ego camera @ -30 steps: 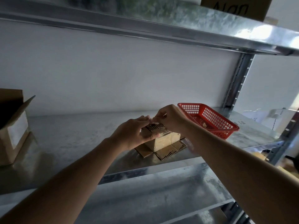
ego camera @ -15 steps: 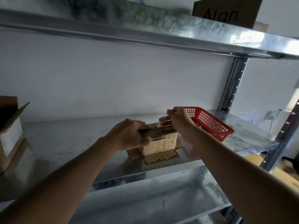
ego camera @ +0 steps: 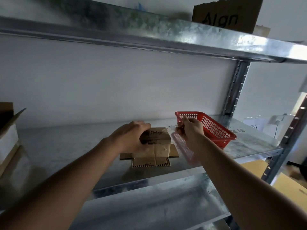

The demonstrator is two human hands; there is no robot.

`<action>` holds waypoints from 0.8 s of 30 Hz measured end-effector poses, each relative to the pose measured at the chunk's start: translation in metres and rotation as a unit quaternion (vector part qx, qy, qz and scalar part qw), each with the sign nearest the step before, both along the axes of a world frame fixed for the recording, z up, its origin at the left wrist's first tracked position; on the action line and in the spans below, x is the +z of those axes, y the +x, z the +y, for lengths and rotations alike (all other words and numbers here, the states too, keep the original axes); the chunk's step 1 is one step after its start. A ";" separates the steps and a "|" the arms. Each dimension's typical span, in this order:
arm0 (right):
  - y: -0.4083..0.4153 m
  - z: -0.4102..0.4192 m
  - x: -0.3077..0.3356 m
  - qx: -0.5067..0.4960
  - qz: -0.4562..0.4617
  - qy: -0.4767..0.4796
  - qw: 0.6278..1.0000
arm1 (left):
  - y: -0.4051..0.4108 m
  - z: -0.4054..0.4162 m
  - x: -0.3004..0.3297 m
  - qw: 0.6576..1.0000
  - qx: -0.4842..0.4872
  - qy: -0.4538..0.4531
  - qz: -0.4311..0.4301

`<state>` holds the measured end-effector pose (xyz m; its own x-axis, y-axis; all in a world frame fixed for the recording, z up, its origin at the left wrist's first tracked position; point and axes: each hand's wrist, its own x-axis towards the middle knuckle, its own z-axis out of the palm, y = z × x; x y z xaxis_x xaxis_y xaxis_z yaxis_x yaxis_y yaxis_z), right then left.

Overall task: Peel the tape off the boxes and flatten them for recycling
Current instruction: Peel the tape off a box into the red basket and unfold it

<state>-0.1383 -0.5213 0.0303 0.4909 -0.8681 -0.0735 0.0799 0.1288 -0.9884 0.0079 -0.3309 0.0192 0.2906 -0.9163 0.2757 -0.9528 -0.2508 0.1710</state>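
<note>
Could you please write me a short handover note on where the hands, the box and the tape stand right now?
Left hand grips the small cardboard box from its left side, steadying it on the metal shelf.
Right hand pinches a strip of clear tape pulled away from the box's top right edge, in front of the red basket.
Done: tape partly peeled; bottom flaps already splayed out.
Left: finish peeling, drop the tape, probably into the basket, flatten the box. Another open box waits at far left.
</note>
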 end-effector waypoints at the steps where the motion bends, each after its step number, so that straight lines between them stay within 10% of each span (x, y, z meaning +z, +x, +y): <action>1: -0.001 -0.001 -0.002 0.005 0.004 -0.029 1.000 | -0.002 -0.002 0.001 1.000 -0.003 0.004 -0.002; 5: -0.006 -0.003 -0.003 0.081 0.082 -0.234 0.965 | -0.011 -0.014 0.001 0.998 0.003 0.035 -0.054; 10: -0.008 -0.002 0.005 0.155 0.271 -0.469 0.826 | -0.017 -0.022 0.000 0.994 0.033 0.042 -0.091; 24: 0.002 -0.001 0.005 0.161 0.345 -0.596 0.707 | -0.013 -0.026 0.002 0.998 0.012 0.047 -0.051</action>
